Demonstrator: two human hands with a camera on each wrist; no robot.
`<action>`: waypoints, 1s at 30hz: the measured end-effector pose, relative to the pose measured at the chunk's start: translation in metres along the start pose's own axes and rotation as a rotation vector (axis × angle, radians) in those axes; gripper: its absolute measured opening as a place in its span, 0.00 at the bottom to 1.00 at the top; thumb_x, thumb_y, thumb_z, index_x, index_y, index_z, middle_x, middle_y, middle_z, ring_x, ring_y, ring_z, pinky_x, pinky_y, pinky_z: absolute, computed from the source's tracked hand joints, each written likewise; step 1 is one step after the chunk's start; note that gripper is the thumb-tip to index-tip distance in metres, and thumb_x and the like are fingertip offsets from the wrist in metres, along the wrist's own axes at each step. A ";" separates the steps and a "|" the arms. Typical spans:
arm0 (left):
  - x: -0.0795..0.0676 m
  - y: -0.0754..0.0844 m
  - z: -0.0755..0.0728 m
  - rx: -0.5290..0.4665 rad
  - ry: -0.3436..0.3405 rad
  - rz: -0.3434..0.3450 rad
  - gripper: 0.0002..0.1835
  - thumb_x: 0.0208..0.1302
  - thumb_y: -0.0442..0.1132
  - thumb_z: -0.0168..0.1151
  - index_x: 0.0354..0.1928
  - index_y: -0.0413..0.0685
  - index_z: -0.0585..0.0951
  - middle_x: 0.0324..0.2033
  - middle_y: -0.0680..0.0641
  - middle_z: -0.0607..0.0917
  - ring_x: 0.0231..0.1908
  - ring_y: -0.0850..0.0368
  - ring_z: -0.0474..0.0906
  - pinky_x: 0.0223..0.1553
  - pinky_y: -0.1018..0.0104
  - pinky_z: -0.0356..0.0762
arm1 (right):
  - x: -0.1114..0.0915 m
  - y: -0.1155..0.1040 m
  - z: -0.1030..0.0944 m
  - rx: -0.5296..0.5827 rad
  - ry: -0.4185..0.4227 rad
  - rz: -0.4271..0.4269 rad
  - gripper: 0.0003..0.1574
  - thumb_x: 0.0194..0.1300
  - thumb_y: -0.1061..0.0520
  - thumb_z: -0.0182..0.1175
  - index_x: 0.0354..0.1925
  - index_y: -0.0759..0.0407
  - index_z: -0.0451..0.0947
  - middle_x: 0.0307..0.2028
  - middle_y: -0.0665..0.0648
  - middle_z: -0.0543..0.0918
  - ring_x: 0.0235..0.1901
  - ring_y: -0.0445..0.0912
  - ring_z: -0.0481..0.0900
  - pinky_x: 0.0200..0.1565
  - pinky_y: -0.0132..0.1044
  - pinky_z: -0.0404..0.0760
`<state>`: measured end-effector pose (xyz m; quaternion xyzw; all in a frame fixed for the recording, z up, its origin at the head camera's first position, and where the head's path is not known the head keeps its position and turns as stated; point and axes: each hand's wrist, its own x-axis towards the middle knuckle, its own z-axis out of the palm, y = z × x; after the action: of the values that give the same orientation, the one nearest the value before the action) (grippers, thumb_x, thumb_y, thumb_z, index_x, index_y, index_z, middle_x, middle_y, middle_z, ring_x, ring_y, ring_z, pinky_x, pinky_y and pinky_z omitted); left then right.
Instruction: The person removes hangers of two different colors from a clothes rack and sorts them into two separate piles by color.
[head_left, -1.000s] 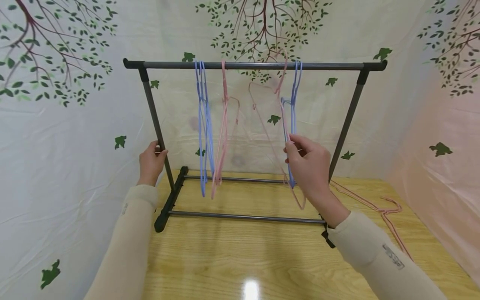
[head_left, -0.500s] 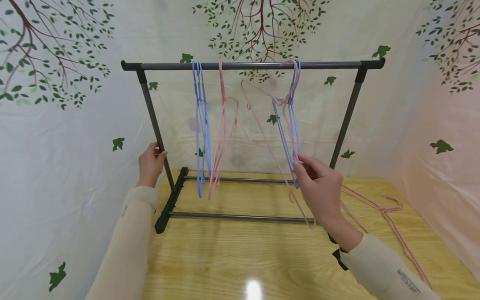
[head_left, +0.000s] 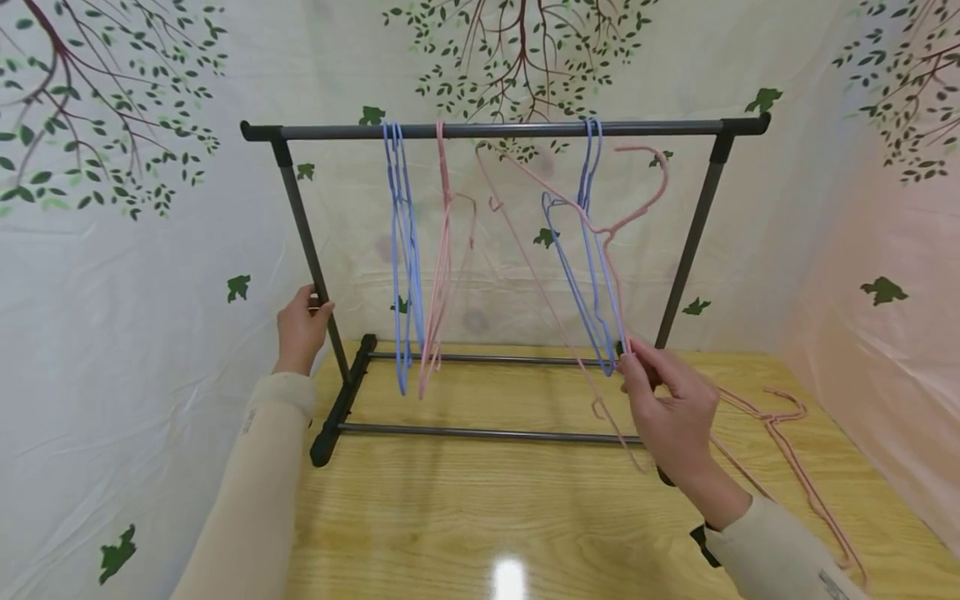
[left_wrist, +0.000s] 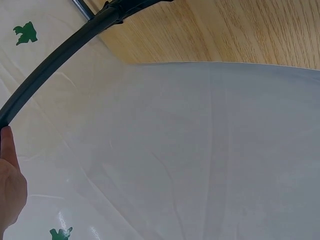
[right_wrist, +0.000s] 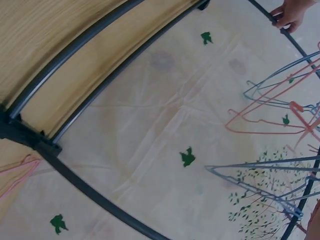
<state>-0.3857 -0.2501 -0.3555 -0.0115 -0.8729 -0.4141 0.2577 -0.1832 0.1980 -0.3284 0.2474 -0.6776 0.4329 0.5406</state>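
Note:
My right hand (head_left: 671, 408) pinches a pink wire clothes hanger (head_left: 611, 229) by one end. That hanger's hook (head_left: 663, 171) stands below the top rail and apart from it. My left hand (head_left: 302, 329) holds the left post (head_left: 309, 225) of a dark metal clothes rack. Two blue hangers (head_left: 588, 208) hang tilted on the rail (head_left: 502, 131) beside the held hanger; whether they touch it I cannot tell. Farther left hang several blue hangers (head_left: 397, 250) and a pink bunch (head_left: 441, 267). In the left wrist view, part of the left hand (left_wrist: 11, 185) shows at the post.
Pink hangers (head_left: 776, 425) lie on the wooden table (head_left: 450, 525) to the right of the rack. The lower crossbars (head_left: 487, 433) and right post (head_left: 693, 250) frame the work area. A pale cloth backdrop (head_left: 150, 333) with leaf prints stands behind and at both sides.
My right hand has moved down and right with the pink hanger. Its hook has dropped from the rail's height to below it. The right blue hangers swung out of line; the left hand stayed put.

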 end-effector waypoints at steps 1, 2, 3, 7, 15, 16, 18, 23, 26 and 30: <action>0.000 0.000 0.000 0.000 -0.003 -0.002 0.22 0.75 0.40 0.55 0.66 0.37 0.71 0.53 0.32 0.80 0.52 0.36 0.79 0.53 0.44 0.76 | -0.001 0.000 -0.002 -0.004 0.014 -0.021 0.10 0.61 0.72 0.63 0.41 0.77 0.84 0.24 0.68 0.83 0.21 0.33 0.76 0.28 0.18 0.72; 0.000 0.000 0.000 -0.001 -0.004 -0.005 0.22 0.75 0.40 0.55 0.66 0.38 0.71 0.53 0.32 0.80 0.52 0.36 0.79 0.53 0.44 0.76 | -0.001 0.001 -0.003 -0.010 0.028 -0.043 0.10 0.63 0.69 0.63 0.40 0.77 0.84 0.24 0.68 0.83 0.22 0.33 0.76 0.29 0.17 0.72; 0.000 0.000 0.000 -0.002 -0.006 -0.007 0.22 0.75 0.40 0.55 0.66 0.38 0.71 0.53 0.32 0.80 0.52 0.36 0.78 0.53 0.44 0.76 | -0.002 0.001 -0.005 -0.016 0.043 -0.064 0.12 0.65 0.66 0.63 0.40 0.78 0.84 0.23 0.69 0.82 0.21 0.33 0.76 0.29 0.17 0.71; 0.001 0.000 0.000 -0.002 -0.013 -0.009 0.22 0.75 0.41 0.54 0.66 0.38 0.71 0.53 0.32 0.80 0.52 0.37 0.78 0.53 0.44 0.76 | -0.004 0.006 -0.011 -0.039 0.099 -0.155 0.20 0.69 0.57 0.63 0.38 0.78 0.84 0.21 0.69 0.81 0.19 0.34 0.73 0.29 0.18 0.68; 0.000 0.000 0.000 -0.002 -0.012 -0.011 0.22 0.75 0.40 0.55 0.66 0.37 0.71 0.53 0.32 0.80 0.52 0.36 0.79 0.53 0.44 0.76 | -0.010 0.019 -0.020 -0.035 0.191 -0.290 0.22 0.67 0.53 0.66 0.33 0.76 0.85 0.17 0.66 0.79 0.15 0.39 0.63 0.22 0.28 0.60; 0.000 0.000 0.000 -0.003 -0.014 -0.015 0.22 0.75 0.40 0.55 0.66 0.37 0.71 0.53 0.32 0.80 0.52 0.36 0.79 0.53 0.44 0.76 | -0.010 0.020 -0.021 -0.022 0.202 -0.295 0.22 0.67 0.54 0.66 0.33 0.77 0.85 0.17 0.66 0.80 0.14 0.39 0.63 0.22 0.28 0.60; 0.000 0.001 0.000 -0.003 -0.015 -0.019 0.22 0.75 0.40 0.55 0.66 0.37 0.71 0.53 0.32 0.80 0.52 0.36 0.79 0.53 0.44 0.76 | -0.011 0.021 -0.023 0.008 0.226 -0.297 0.21 0.65 0.55 0.67 0.33 0.77 0.85 0.17 0.66 0.80 0.14 0.39 0.65 0.23 0.24 0.62; 0.000 0.001 -0.001 -0.006 -0.016 -0.012 0.22 0.75 0.40 0.55 0.66 0.37 0.71 0.53 0.31 0.80 0.52 0.36 0.78 0.52 0.44 0.76 | -0.013 0.025 -0.028 0.083 0.277 -0.269 0.18 0.63 0.60 0.68 0.31 0.79 0.84 0.18 0.65 0.83 0.16 0.36 0.73 0.31 0.17 0.72; 0.000 0.000 -0.001 -0.002 -0.012 -0.002 0.22 0.75 0.40 0.55 0.66 0.36 0.71 0.53 0.31 0.80 0.52 0.35 0.78 0.52 0.43 0.76 | -0.013 0.026 -0.030 0.106 0.307 -0.231 0.15 0.63 0.64 0.67 0.30 0.81 0.83 0.20 0.64 0.84 0.19 0.33 0.76 0.33 0.18 0.75; 0.000 -0.001 0.000 -0.002 -0.012 0.002 0.23 0.75 0.39 0.55 0.66 0.36 0.70 0.53 0.30 0.80 0.52 0.35 0.78 0.52 0.43 0.76 | -0.011 0.025 -0.033 0.092 0.365 -0.195 0.12 0.61 0.67 0.67 0.30 0.81 0.83 0.21 0.62 0.85 0.20 0.31 0.76 0.32 0.16 0.73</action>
<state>-0.3860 -0.2508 -0.3563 -0.0153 -0.8741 -0.4146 0.2528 -0.1832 0.2378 -0.3456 0.2536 -0.5207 0.4467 0.6819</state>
